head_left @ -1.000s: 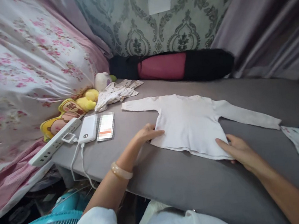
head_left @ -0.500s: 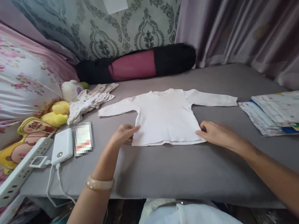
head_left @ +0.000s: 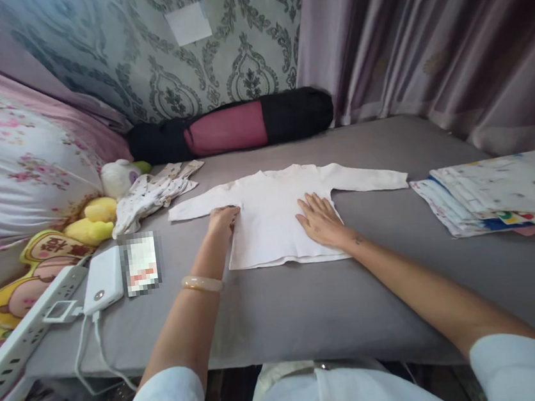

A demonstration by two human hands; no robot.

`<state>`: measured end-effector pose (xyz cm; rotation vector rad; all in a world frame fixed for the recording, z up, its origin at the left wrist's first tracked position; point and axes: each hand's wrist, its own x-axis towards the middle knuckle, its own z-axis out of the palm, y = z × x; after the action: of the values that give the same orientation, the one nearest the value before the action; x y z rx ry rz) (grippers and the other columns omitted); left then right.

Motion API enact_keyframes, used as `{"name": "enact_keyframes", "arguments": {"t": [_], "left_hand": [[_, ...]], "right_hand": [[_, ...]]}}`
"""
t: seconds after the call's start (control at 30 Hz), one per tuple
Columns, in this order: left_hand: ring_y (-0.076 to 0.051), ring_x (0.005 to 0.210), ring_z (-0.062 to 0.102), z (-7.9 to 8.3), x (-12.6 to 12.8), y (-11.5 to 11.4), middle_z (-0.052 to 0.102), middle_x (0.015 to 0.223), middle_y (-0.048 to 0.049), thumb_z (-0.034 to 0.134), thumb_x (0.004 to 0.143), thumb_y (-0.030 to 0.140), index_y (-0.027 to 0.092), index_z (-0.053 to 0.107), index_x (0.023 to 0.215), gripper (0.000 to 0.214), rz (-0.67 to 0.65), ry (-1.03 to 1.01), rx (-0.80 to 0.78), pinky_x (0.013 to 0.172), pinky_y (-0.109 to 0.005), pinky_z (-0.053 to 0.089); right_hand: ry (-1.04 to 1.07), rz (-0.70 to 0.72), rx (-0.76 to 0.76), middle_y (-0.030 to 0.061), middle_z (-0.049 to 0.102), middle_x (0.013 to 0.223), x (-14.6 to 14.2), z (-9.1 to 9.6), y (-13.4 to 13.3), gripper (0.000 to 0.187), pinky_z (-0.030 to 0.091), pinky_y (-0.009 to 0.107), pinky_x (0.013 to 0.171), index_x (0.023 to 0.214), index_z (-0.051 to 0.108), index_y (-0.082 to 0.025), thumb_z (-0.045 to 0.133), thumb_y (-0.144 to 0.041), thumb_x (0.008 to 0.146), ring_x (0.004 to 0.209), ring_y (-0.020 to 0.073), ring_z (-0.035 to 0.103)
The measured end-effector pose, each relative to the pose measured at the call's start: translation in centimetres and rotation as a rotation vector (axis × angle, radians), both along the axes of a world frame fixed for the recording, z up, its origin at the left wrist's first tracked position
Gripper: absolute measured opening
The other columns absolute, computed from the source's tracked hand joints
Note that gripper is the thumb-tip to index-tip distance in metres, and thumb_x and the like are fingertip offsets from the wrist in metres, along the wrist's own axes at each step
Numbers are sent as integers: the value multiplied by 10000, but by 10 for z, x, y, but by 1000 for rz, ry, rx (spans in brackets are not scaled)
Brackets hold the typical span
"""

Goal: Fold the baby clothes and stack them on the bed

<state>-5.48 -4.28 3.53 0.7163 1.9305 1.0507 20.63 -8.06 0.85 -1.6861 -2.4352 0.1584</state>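
A small white long-sleeved shirt (head_left: 274,216) lies spread flat on the grey mattress (head_left: 308,299), sleeves stretched out to both sides. My right hand (head_left: 320,220) rests flat on the shirt's right half, fingers stretched out and apart. My left hand (head_left: 224,218) sits at the shirt's left armpit, where the sleeve joins the body, with its fingers curled down onto the cloth. A pale bangle circles my left wrist.
A stack of folded printed cloths (head_left: 498,193) lies at the right. A crumpled patterned garment (head_left: 151,194), plush toys (head_left: 91,220), a white power bank (head_left: 103,287), a phone (head_left: 140,263) and a power strip (head_left: 26,331) sit at the left. A black-and-red roll (head_left: 230,127) lies along the wall.
Both hands moved from the shirt's bottom hem up onto it: the right now lies flat on the body, the left at the left armpit. The view swung to the right.
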Motion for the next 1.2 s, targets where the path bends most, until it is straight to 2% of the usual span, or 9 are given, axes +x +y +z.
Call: {"name": "enact_keyframes", "arguments": {"t": [0.1, 0.23, 0.37, 0.43, 0.53, 0.6, 0.8, 1.07, 1.2], "left_hand": [[-121, 529, 498, -4, -5, -1, 512, 607, 44, 679, 665, 145, 165, 565, 955, 312, -22, 117, 17, 517, -222, 384], [-199, 812, 614, -9, -5, -13, 636, 855, -45, 563, 773, 118, 179, 539, 1114, 347, -224, 576, 85, 700, -275, 469], [-311, 1096, 552, 6, 15, -21, 586, 1144, -191, 398, 836, 36, 126, 547, 1118, 332, -432, 1084, 16, 849, -368, 450], [-338, 1141, 517, 19, 31, -17, 557, 1177, -222, 416, 840, 45, 101, 555, 1102, 303, -506, 1191, -27, 882, -383, 434], [-325, 1151, 508, 33, 58, -3, 542, 1211, -215, 469, 876, 142, 97, 541, 1135, 273, -612, 1177, 22, 907, -376, 429], [-298, 1164, 506, 34, 76, 8, 543, 1237, -194, 454, 907, 182, 107, 521, 1172, 283, -681, 1125, 87, 940, -364, 417], [-251, 1195, 503, 8, 111, 29, 563, 1242, -162, 500, 885, 183, 114, 495, 1181, 304, -773, 1007, 113, 965, -314, 398], [-294, 1183, 494, -9, 108, 59, 571, 1240, -191, 384, 945, 250, 100, 549, 1171, 318, -674, 1111, 123, 957, -376, 407], [-324, 1335, 381, -25, 96, 70, 465, 1437, -178, 311, 971, 340, 99, 509, 1310, 461, -614, 1134, 161, 1099, -442, 299]], "right_hand": [[-14, -70, 28, 189, 213, 1591, 0, 0, -4, 597, 135, 517, 1161, 1484, 369, -130, 291, -461, 993, 1464, 370, 139], [-37, -112, 36, 193, 239, 1580, -1, -2, -7, 620, 128, 534, 1153, 1493, 356, -144, 308, -494, 984, 1450, 395, 167], [-74, -103, -11, 205, 256, 1570, -1, 5, -5, 633, 139, 544, 1142, 1506, 326, -138, 286, -497, 986, 1440, 411, 183], [-99, -93, -73, 226, 317, 1534, -2, 16, 1, 625, 184, 555, 1121, 1479, 370, -122, 317, -491, 978, 1411, 422, 249], [-89, -57, -124, 229, 497, 1393, -10, 33, 19, 500, 276, 505, 1086, 1318, 542, -94, 339, -396, 975, 1315, 369, 418], [-40, -50, -84, 212, 510, 1390, -17, 37, 33, 458, 281, 451, 1097, 1268, 567, -88, 306, -332, 980, 1323, 319, 421], [-2, -88, -139, 173, 208, 1597, -35, 14, 61, 576, 145, 461, 1173, 1486, 304, -50, 212, -336, 995, 1475, 288, 156], [34, -209, -18, 198, 199, 1592, -34, 0, 103, 609, 126, 492, 1166, 1488, 290, -25, 228, -377, 995, 1470, 306, 158], [28, -229, 11, 199, 198, 1592, -31, -3, 114, 625, 122, 511, 1162, 1500, 265, -21, 219, -391, 999, 1464, 313, 162]]}}
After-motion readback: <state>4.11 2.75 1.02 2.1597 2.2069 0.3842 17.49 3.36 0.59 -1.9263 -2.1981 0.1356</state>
